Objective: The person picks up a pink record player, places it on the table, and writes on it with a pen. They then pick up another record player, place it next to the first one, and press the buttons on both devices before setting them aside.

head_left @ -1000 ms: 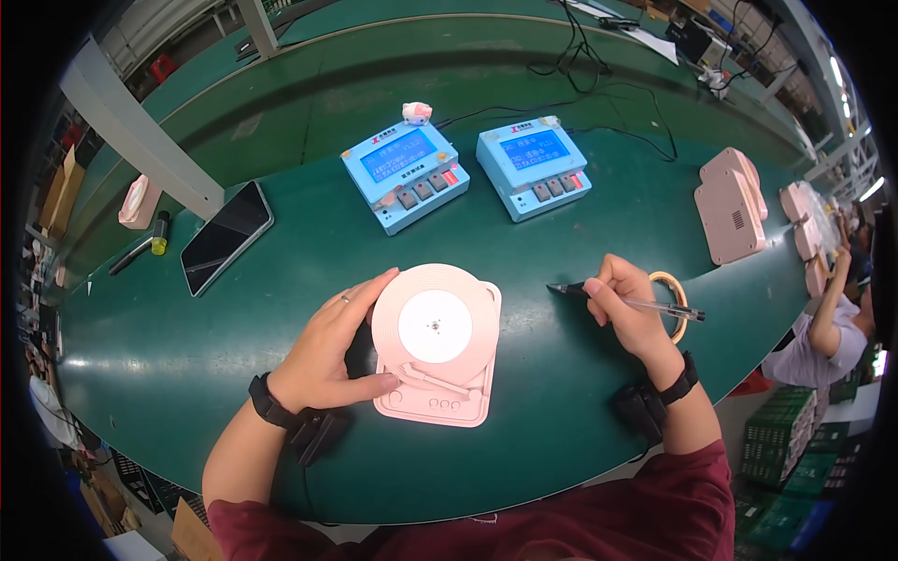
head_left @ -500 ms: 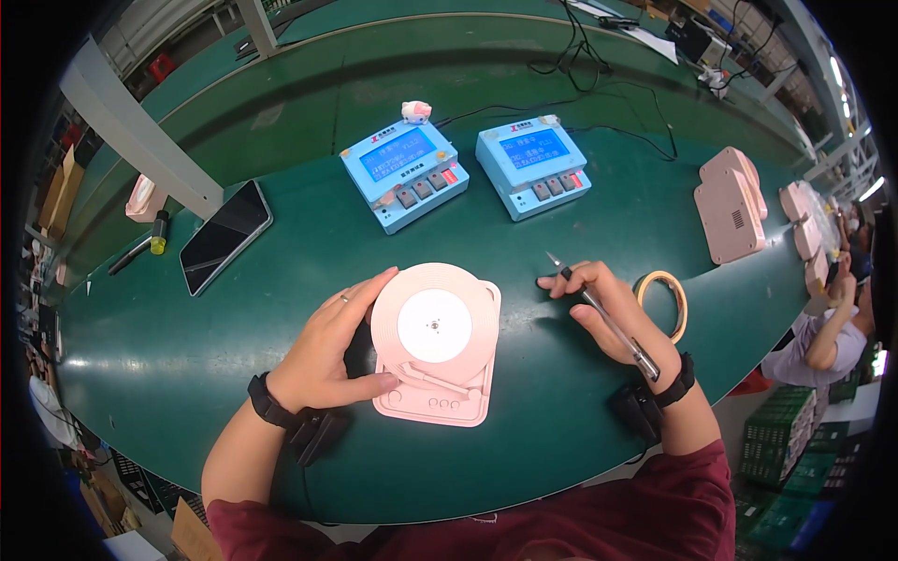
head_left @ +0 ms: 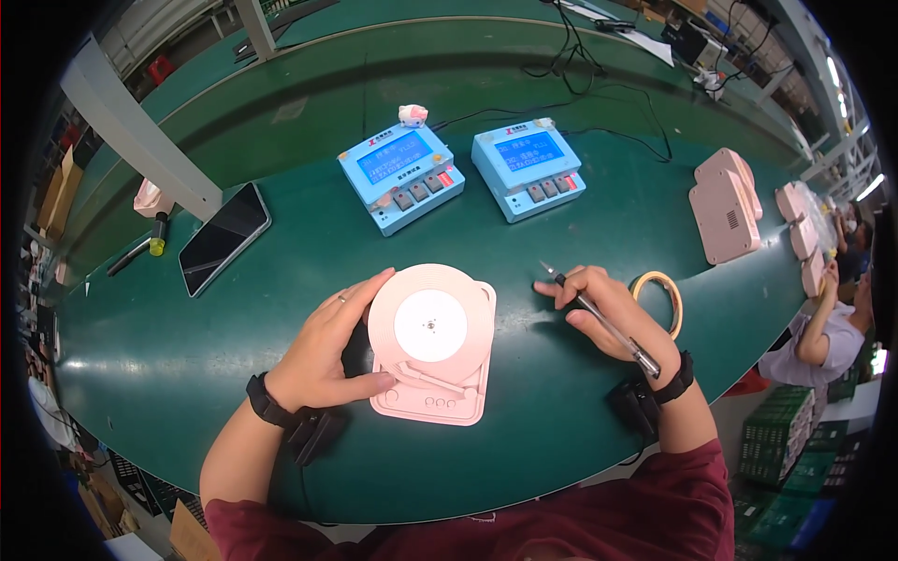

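Inspection of a pink turntable-shaped gadget (head_left: 432,344) appears to be the step in hand. The gadget lies flat near the front edge of the green desk (head_left: 281,309), its round disc uppermost and a small tonearm and three buttons toward the person. It is steadied by the left hand (head_left: 329,351), whose fingers are spread and curved around the left rim of the disc, with the thumb pressed against the lower corner. A pen (head_left: 599,318) is pinched in the right hand (head_left: 613,313), which rests on the desk just right of the gadget; the pen's tip is pointed away from the person, not at the gadget. A roll of tape (head_left: 659,301) lies just beyond that hand. For the pen to be used on the gadget, it is judged that the tip must be turned toward the disc while the left hand's hold is kept.
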A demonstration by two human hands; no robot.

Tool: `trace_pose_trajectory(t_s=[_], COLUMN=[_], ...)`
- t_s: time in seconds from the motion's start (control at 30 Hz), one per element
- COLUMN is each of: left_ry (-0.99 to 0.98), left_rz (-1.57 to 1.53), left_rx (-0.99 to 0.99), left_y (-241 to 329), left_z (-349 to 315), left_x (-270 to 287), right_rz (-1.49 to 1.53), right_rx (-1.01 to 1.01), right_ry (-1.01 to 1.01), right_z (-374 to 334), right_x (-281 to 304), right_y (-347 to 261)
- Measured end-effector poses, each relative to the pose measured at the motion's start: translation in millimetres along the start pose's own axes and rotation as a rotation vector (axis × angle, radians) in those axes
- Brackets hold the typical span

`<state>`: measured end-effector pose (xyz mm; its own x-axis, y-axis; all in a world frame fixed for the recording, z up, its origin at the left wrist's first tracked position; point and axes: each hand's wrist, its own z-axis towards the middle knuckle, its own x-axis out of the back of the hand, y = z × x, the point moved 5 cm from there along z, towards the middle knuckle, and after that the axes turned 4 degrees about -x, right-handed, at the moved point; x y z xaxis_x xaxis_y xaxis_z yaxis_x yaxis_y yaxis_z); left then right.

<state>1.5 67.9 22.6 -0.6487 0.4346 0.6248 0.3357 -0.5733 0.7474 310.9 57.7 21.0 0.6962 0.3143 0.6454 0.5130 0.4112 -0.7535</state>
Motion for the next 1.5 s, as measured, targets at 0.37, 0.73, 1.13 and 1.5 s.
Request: trace_pose_trajectory(t_s=[0.37,0.73,1.13,1.5], left_ry=[-0.015,0.149,0.435,0.110], left_rz=[0.053,0.072,0.101,-0.592], left_rx=[-0.098,0.170,-0.135,-1.321], left_y=[10,24,50,260], left_z=[-2,9,-11,-84], left_x=[-5,-33,-5,98], right_rz=[0.292,0.804,0.768,0.746], right_rx=[-0.279,-0.139,-0.138,-0.127], right_ry=[-0.065,0.094,0.035,0.070], right_z=[-4,10,8,10], right_x=[-5,-50,-56,-48], right_y=[2,-25,-19,-16])
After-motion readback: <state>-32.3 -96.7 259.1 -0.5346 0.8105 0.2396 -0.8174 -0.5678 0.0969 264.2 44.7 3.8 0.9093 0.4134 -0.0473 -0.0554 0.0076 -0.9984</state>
